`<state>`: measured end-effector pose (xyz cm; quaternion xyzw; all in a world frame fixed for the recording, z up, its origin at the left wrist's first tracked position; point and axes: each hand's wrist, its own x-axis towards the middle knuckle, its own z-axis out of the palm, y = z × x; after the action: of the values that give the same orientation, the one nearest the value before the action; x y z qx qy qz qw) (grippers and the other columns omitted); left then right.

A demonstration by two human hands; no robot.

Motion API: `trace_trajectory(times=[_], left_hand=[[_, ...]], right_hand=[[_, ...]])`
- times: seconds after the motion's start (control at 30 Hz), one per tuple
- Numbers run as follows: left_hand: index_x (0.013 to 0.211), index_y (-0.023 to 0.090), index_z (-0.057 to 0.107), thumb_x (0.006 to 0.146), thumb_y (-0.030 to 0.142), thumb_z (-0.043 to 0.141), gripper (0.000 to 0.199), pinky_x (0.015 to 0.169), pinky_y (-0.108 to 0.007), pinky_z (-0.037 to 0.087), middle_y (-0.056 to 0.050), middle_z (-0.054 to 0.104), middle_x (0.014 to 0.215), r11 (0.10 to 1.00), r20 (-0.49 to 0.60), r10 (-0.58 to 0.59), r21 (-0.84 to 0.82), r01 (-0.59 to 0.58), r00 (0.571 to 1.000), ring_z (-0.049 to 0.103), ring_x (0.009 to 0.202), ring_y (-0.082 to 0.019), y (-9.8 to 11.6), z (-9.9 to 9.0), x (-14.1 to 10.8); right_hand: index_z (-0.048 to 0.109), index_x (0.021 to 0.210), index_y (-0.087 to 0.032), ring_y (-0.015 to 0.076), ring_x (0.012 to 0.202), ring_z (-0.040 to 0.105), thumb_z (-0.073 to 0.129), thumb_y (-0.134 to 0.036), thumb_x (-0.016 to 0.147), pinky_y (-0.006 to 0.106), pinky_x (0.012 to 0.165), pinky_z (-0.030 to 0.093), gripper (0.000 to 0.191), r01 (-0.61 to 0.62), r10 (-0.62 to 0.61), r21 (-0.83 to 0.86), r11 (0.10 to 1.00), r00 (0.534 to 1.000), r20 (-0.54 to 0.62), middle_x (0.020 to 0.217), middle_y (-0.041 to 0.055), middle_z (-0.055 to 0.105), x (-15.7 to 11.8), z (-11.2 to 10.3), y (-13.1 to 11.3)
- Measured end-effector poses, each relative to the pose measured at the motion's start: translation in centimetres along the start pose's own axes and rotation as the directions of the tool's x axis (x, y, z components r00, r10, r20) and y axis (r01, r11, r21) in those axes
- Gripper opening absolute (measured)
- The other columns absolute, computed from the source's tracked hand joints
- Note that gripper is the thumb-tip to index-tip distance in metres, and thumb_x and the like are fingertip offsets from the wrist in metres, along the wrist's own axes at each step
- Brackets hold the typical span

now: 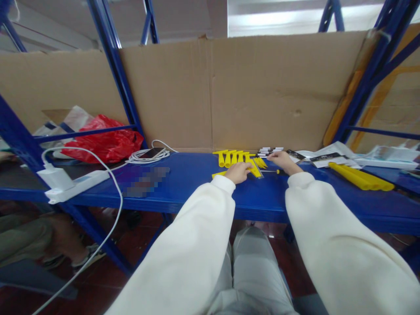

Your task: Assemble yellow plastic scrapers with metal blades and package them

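Note:
My left hand (239,172) is closed on a yellow piece (255,169) at the middle of the blue table. Behind it stands a row of several yellow tubular parts (233,158). Small yellow pieces (261,163) lie just right of the held piece. My right hand (282,161) hovers near black and white small items (269,152), its fingers pinched together; whatever is between them is too small to make out. Below the right hand lies a thin tool with a yellow end (278,172).
Long yellow parts (361,177) and white packets (337,153) lie at the right. At the left are a coiled white cable (147,155), a red bag (105,138) and a power strip (78,186). Cardboard (262,87) stands behind the table. A person's legs (52,236) show lower left.

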<state>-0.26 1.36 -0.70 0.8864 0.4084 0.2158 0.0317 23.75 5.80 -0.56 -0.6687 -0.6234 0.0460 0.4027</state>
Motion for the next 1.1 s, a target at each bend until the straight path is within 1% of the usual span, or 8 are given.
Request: trace_trajectory(times=[0.1,0.2,0.3,0.5,0.7,0.83,0.93,1.1], left_hand=[[0.124,0.022,0.074,0.1,0.018,0.058,0.03,0.109,-0.036,0.052,-0.009,0.075,0.133,1.0,0.0,0.006,-0.008,-0.006,1.0,0.068,0.125,-0.024,0.0,0.0,0.0],[0.126,0.021,0.074,0.1,0.018,0.058,0.031,0.11,-0.034,0.051,-0.009,0.074,0.134,1.0,0.003,0.013,-0.02,-0.013,1.0,0.067,0.127,-0.023,0.1,-0.1,0.0],[0.128,0.022,0.073,0.1,0.018,0.058,0.032,0.111,-0.035,0.051,-0.008,0.074,0.135,1.0,0.001,0.016,-0.024,-0.016,1.0,0.067,0.127,-0.023,0.1,-0.1,0.0],[0.129,0.023,0.073,0.1,0.018,0.058,0.033,0.111,-0.037,0.05,-0.008,0.074,0.135,0.999,0.0,0.041,-0.007,-0.041,0.999,0.067,0.127,-0.024,0.1,0.0,0.0],[0.126,0.022,0.073,0.101,0.018,0.054,0.031,0.112,-0.037,0.05,-0.009,0.074,0.133,0.996,0.027,0.056,0.063,-0.057,0.998,0.066,0.127,-0.024,0.2,0.0,-0.1],[0.13,0.022,0.071,0.102,0.018,0.052,0.034,0.111,-0.038,0.05,-0.01,0.073,0.135,0.995,0.026,0.066,0.079,-0.068,0.997,0.066,0.128,-0.024,0.2,0.0,-0.1],[0.131,0.021,0.071,0.102,0.019,0.052,0.035,0.11,-0.037,0.051,-0.01,0.073,0.135,0.995,0.012,0.069,0.076,-0.07,0.998,0.066,0.127,-0.024,0.1,0.1,0.0],[0.131,0.02,0.07,0.102,0.017,0.051,0.035,0.111,-0.038,0.05,-0.011,0.073,0.134,0.995,0.001,0.071,0.075,-0.071,0.997,0.066,0.127,-0.024,0.1,0.1,0.0]], right_hand=[[0.073,0.074,-0.018,0.0215,0.086,0.069,0.067,-0.026,0.078,0.033,0.083,0.056,0.011,0.029,-0.063,0.238,0.971,0.989,0.135,0.08,0.0053,0.074,-1.0,0.2,-2.8],[0.066,0.061,-0.02,0.0183,0.079,0.067,0.07,-0.018,0.072,0.031,0.086,0.054,0.012,0.048,-0.12,0.322,0.945,0.971,0.207,0.072,0.0021,0.07,-2.0,0.6,-5.0],[0.062,0.055,-0.02,0.018,0.078,0.065,0.069,-0.014,0.069,0.032,0.089,0.053,0.017,0.115,-0.186,0.308,0.944,0.959,0.212,0.068,0.0012,0.067,-2.5,1.1,-6.0],[0.059,0.053,-0.022,0.0202,0.081,0.066,0.064,-0.013,0.068,0.035,0.094,0.052,0.018,0.213,-0.249,0.194,0.958,0.95,0.187,0.066,0.0012,0.065,-2.3,1.4,-5.8],[0.059,0.054,-0.021,0.0214,0.085,0.067,0.062,-0.01,0.069,0.035,0.097,0.049,0.019,0.244,-0.263,0.114,0.963,0.945,0.196,0.07,0.0035,0.067,-2.1,1.5,-5.7],[0.061,0.058,-0.021,0.0213,0.086,0.066,0.062,-0.01,0.069,0.034,0.097,0.049,0.015,0.173,-0.202,0.143,0.974,0.954,0.22,0.072,0.003,0.067,-2.0,1.9,-5.5],[0.06,0.067,-0.021,0.0208,0.088,0.065,0.064,-0.012,0.067,0.035,0.095,0.05,0.009,0.05,-0.088,0.231,0.972,0.983,0.16,0.078,0.0016,0.067,-2.2,2.4,-5.5],[0.057,0.081,-0.022,0.0188,0.092,0.064,0.067,-0.01,0.066,0.033,0.094,0.051,0.021,-0.122,0.074,0.419,0.9,0.989,0.129,0.09,0.0014,0.067,-2.9,3.0,-5.9]])
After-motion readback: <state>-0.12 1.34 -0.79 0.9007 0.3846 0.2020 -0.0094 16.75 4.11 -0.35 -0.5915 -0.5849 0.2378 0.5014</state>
